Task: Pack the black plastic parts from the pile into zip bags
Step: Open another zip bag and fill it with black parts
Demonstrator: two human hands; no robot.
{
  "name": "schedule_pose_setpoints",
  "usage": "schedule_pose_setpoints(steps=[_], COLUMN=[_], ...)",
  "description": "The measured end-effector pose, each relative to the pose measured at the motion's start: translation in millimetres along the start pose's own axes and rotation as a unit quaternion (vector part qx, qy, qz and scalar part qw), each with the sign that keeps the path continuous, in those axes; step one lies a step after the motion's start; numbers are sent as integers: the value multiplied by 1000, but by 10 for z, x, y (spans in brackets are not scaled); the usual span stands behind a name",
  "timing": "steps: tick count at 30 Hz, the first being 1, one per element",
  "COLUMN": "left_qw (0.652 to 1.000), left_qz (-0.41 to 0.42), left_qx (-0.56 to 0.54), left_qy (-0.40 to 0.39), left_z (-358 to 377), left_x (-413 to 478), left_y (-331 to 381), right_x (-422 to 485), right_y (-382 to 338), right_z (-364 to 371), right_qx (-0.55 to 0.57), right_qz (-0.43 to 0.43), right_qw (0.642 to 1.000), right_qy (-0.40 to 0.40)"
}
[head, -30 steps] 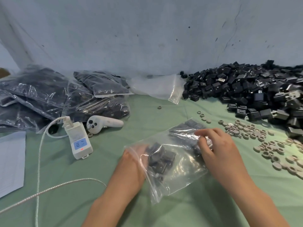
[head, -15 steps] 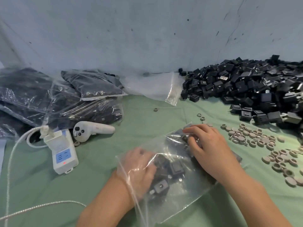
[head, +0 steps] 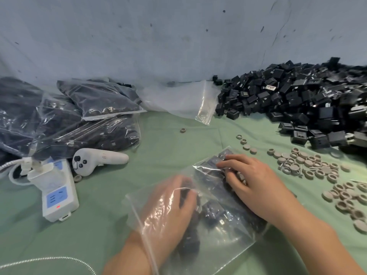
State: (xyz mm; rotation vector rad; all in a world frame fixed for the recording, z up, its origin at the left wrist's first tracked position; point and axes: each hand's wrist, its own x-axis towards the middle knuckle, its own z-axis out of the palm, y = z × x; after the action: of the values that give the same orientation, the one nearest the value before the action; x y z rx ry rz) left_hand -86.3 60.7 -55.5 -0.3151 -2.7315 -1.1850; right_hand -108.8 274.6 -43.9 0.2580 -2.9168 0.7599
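Note:
A clear zip bag [head: 224, 241] lies on the green table in front of me with several black plastic parts [head: 213, 210] inside. My left hand [head: 168, 211] is pushed through the bag's mouth, and its fingers curl over a black part in there. My right hand [head: 256, 185] rests on top of the bag's far end, with its fingers bent and gripping the plastic over the parts. The big pile of black plastic parts [head: 297, 100] is heaped at the back right against the wall.
Filled zip bags [head: 79, 124] are stacked at the left, and an empty bag [head: 178, 100] lies against the wall. A white controller [head: 99, 159] and a white power strip [head: 57, 193] with a braided cable [head: 49, 261] sit on the left. Grey rings [head: 309, 165] are scattered on the right.
The bag and both hands have come nearer to me and lower on the table. My left hand has gone deeper into the bag, and my right hand now presses its far end.

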Motion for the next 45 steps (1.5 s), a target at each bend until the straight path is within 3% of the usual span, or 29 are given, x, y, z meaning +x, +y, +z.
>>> schedule_pose_setpoints(steps=[4,10,15,19,34,45], left_qw=[988,981,985,985,983,972], left_qz=[129,98,140,137,143,167], left_qx=[59,133,81,66,81,155], left_qy=[-55,-99,-66,-82,-86,-65], left_z=[-113,-133,-221,-216,-198,-181], left_x=[-63,-69,-70,-63,-95,-131], left_y=[42,-35,34,43,60,9], right_x=[11,6,-9,-7,-10,1], right_y=[7,7,20,26,13,38], right_z=[8,52,64,69,70,92], right_qx=[-2,-8,-15,-24,-27,-21], right_qz=[-8,-11,-17,-16,-18,-19], right_qw=[1000,1000,1000,1000,999,1000], right_qy=[-1,5,6,5,5,10])
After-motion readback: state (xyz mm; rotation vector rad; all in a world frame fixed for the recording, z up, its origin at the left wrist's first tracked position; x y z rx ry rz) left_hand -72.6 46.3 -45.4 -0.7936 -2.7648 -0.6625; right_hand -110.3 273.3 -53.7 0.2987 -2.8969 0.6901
